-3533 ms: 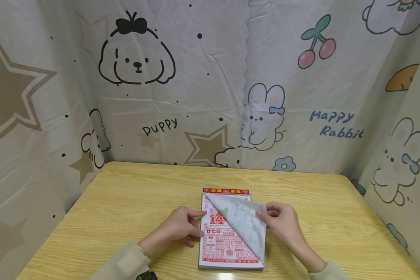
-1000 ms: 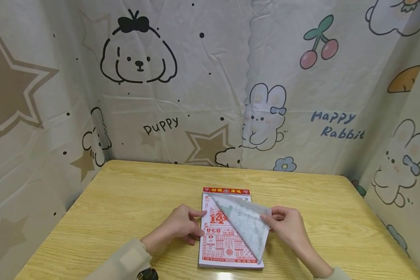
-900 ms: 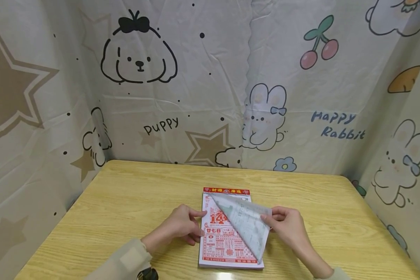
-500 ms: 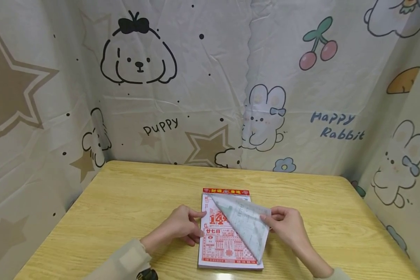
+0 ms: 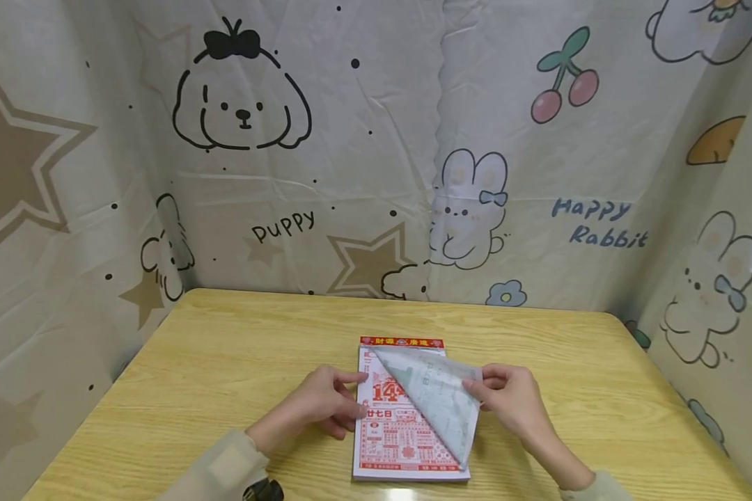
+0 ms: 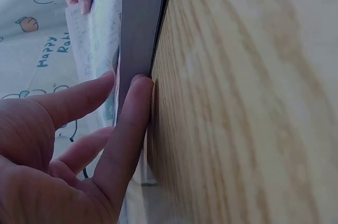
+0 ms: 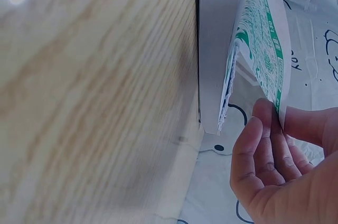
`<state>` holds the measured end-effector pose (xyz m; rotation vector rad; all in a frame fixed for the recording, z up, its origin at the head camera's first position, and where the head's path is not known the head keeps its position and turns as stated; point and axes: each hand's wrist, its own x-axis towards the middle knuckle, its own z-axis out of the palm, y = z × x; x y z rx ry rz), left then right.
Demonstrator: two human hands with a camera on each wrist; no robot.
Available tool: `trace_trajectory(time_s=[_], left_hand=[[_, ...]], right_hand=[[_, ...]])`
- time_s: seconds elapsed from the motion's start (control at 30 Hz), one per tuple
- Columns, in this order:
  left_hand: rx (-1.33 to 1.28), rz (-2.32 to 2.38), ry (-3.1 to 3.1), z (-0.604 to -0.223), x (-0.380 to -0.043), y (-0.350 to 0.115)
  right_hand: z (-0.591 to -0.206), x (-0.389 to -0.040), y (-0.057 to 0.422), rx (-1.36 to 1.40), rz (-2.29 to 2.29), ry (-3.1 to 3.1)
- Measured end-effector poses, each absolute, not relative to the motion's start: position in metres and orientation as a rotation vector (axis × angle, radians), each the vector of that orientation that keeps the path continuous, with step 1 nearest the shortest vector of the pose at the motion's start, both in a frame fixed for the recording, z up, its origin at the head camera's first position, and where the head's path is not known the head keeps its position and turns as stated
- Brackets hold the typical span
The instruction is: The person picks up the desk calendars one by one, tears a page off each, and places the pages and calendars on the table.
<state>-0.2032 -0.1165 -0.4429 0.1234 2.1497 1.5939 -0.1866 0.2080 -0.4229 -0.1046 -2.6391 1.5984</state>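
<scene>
A thick tear-off calendar (image 5: 388, 445) with a red banner across its top lies on the table, red print showing at its lower left. Its top sheet (image 5: 435, 396) is folded over diagonally, pale back facing up; green print on its other side shows in the right wrist view. My right hand (image 5: 510, 396) pinches the sheet's edge between thumb and fingers, right of the pad. My left hand (image 5: 322, 400) touches the pad's left edge with outstretched fingers and thumb. In the left wrist view, one finger (image 6: 129, 134) presses along the side of the pad, close to the tabletop.
The wooden table (image 5: 257, 334) carries the calendar near its front. A patterned curtain (image 5: 351, 139) with cartoon animals hangs behind and at both sides. A dark watch-like object (image 5: 263, 490) sits by the left sleeve.
Compared with the earliest frame, the folded sheet and my right hand have shifted slightly right relative to the pad. Over the last second they hardly move. My left hand stays at the pad's edge.
</scene>
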Motion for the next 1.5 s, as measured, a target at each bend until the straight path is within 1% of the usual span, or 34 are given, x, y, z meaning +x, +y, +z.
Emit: trace_trajectory(time_s=[0.53, 0.93, 1.5], left_hand=[[0.077, 1.558, 2.257, -0.442, -0.203, -0.108], [0.009, 1.560, 2.257, -0.445, -0.204, -0.105], [0.022, 1.567, 2.242, -0.445, -0.206, -0.107]], right_hand=[[-0.422, -0.184, 0.207, -0.127, 1.620, -2.633], [-0.425, -0.185, 0.222, -0.161, 1.605, -2.638], [-0.425, -0.185, 0.226, -0.167, 1.596, -2.606]])
